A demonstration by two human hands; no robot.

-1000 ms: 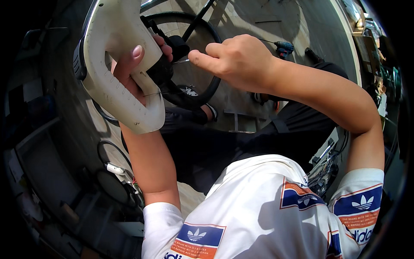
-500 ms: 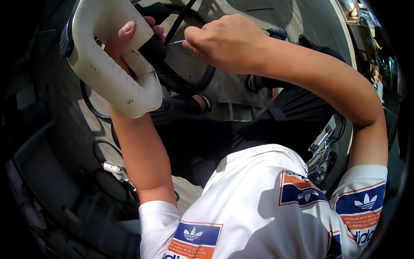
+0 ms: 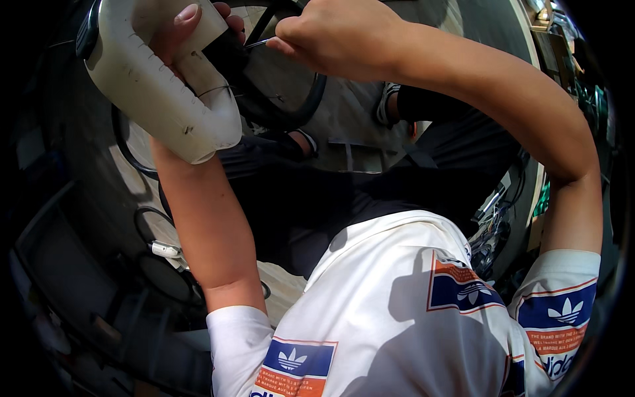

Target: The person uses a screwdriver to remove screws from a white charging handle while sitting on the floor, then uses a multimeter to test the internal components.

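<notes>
My left hand (image 3: 176, 38) is closed around a scuffed cream plastic housing (image 3: 126, 73) with a curved, handle-like shape and a notched inner edge. Its thumb shows in the opening; other fingertips appear on the far side by a black part (image 3: 228, 56). A thin dark wire (image 3: 215, 90) crosses the housing's lower end. My right hand (image 3: 344, 40) is closed in a pinch on a slim metal-shafted tool (image 3: 257, 44), whose tip meets or nearly meets the black part. The tool's handle is hidden in the fist. A thick black hose (image 3: 317, 99) curves behind.
Below the hands are my dark-trousered legs (image 3: 291, 198) and a sandalled foot (image 3: 387, 106). A white plastic device (image 3: 165, 250) with dark cable lies left of my left forearm. Tangled wires (image 3: 493, 228) lie at right, near crowded shelves (image 3: 559, 53).
Both hands, the housing and the tool sit higher and slightly further left in the picture, as does much of the background. Both grips are kept.
</notes>
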